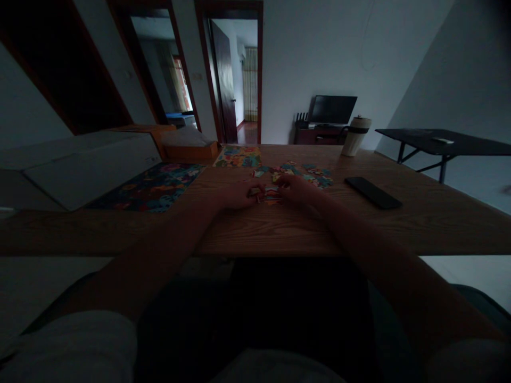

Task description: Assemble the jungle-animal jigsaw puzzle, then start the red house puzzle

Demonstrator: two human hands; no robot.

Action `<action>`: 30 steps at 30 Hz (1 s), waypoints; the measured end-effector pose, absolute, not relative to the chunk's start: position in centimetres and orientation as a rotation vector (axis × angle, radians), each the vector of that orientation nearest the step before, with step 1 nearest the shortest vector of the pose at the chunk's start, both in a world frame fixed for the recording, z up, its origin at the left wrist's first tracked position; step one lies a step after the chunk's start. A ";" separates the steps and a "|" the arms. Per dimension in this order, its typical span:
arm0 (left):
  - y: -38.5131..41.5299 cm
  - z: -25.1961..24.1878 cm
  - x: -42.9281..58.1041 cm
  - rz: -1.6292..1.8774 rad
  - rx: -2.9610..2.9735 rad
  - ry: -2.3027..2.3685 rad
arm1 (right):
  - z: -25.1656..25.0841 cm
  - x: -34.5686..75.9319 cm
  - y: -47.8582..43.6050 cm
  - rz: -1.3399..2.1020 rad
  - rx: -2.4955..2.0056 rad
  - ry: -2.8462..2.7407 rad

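A small joined patch of jigsaw puzzle pieces (272, 196) lies on the wooden table between my two hands. My left hand (244, 194) rests at its left side, fingers curled and closed around a reddish puzzle piece at the patch's edge. From the right, my right hand (294, 188) reaches in with bent fingers pinched at the patch's upper right edge; its fingertips are partly hidden and dim. Just beyond the hands, loose puzzle pieces (288, 169) lie in a colourful heap, and more spread out to the right.
A dark picture sheet (159, 186) lies left beside a white box (96, 165). Behind are a brighter picture sheet (238, 156) and a tissue box (189, 151). A black phone (372, 192) lies right, with a tumbler (356, 137) at the far edge. The table's front edge (279, 254) is near me.
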State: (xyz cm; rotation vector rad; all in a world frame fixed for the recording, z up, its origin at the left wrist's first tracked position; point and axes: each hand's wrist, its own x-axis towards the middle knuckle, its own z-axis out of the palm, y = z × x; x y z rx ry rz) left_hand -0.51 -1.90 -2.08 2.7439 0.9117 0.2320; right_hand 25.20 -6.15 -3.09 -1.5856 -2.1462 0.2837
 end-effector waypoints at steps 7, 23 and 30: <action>-2.5 -2.1 0.2 0.299 2.750 1.108 | -3.6 25.5 -5.5 0.302 -1.541 -2.192; -2.2 -1.7 -0.4 0.208 2.644 1.014 | -3.5 26.2 -5.5 0.502 -1.397 -2.370; -2.7 -1.5 -0.4 0.214 2.617 0.946 | -3.5 26.6 -5.2 0.554 -1.403 -2.420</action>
